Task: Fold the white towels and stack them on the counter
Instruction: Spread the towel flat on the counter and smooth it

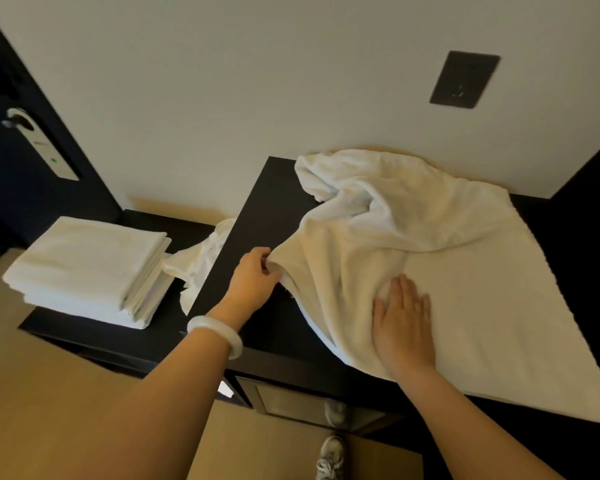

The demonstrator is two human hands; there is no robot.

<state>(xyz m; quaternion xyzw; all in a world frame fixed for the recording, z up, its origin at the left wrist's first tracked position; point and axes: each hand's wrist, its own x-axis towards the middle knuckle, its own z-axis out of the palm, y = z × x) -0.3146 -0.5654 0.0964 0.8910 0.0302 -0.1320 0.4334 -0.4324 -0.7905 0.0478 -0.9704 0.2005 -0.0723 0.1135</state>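
At the left middle of the frame, a stack of folded towels [84,271] sits on a lower dark surface [59,325]. Just right of it, a crumpled towel [201,265] lies against the side of the higher surface [257,202].

In the centre, the left hand [253,282], with a pale bangle [215,336] on its wrist, has its grip clamped on a bunched edge of the open towel [465,271]. Right of that, the right hand [404,323] lies flat on the cloth, grip apart and fingers straight, pinning it to the higher surface.

This looks like the spreading step before the first fold, since the towel's far part, at upper centre, is rumpled. The next move probably calls for drawing the pinched edge out taut while the flat hand holds the cloth, then smoothing the heap.

The open towel's right side runs out of the frame. The higher surface hides part of the crumpled towel. I cannot tell whether the pinched part is a corner, nor count the stack's layers.
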